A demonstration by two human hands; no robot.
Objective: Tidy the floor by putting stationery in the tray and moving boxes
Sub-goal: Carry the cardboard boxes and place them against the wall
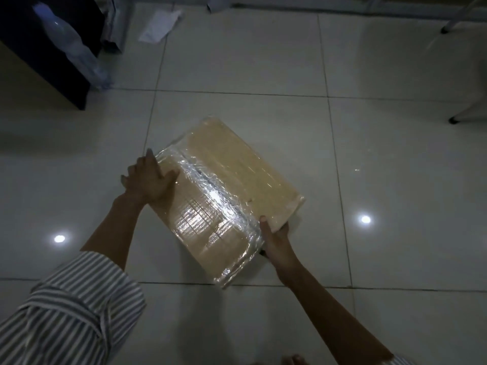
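One floor (263,61): pale glossy tiles, lamp glare on them. No tray or stationery in view.
Dark cabinet (52,61): far left, well apart from the work.
Box (232,180): flat cardboard, mid-floor in front of the person and turned at an angle to the tile lines. Near corner is down by a grout line. Can't tell whether it rests on the tiles or is just off them.
Box handling: panels look stiff and the faces read flat, no sag. Takes both hands to span, so I'd guess awkward more than heavy. Weight unknown from here.
Film (210,201): clear wrap over the near half, wrinkled and shiny. Judge it slippery, a palm on top could slide.
Where to hold: opposite short edges with the fingers underneath. Bare cardboard at the far end should give better friction than the wrap.
Left hand (150,180): fingers straight and spread, pressed flat against the left edge, thumb lying on top. Bracing, not clasping.
Right hand (276,238): clamped on the near-right edge, thumb on top, fingers hidden under the box.
Risk: one side only pressed, so the box may pivot or slip off the wrap on lifting. Better to get the left fingers under first.
Sheet of paper (160,25): loose on the tiles, far back.
Furniture legs (453,119): far right, clear of the box.
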